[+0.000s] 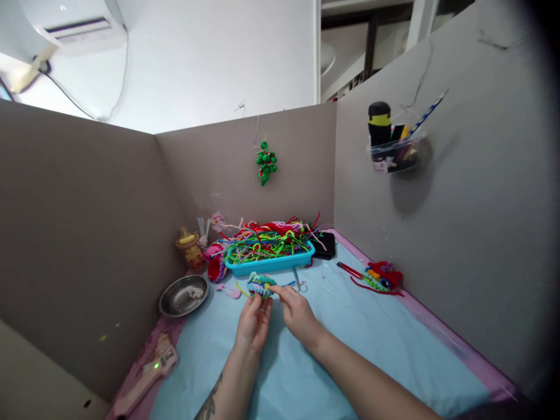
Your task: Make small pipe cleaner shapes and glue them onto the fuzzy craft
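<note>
A small rounded craft piece of fuzzy pipe cleaners (261, 282), in pastel blue, green, yellow and purple, is held up over the table. My left hand (254, 321) grips it from below, fingers closed around its lower side. At its right edge, my right hand (297, 309) has its fingertips closed on the piece, the thumb mostly hidden. A yellow stem sticks out to the left and a blue one to the right. Just behind lie small scissors (300, 286) and a pink hair clip (230, 290).
Behind my hands stands a blue tray (271, 265) heaped with colourful pipe cleaners. At left are a metal bowl (184, 296) with small white bits and a pink glue gun (146, 379). A red pen (350, 270) and finished pipe-cleaner pieces (382, 275) lie right. Grey partitions (262, 204) enclose the table.
</note>
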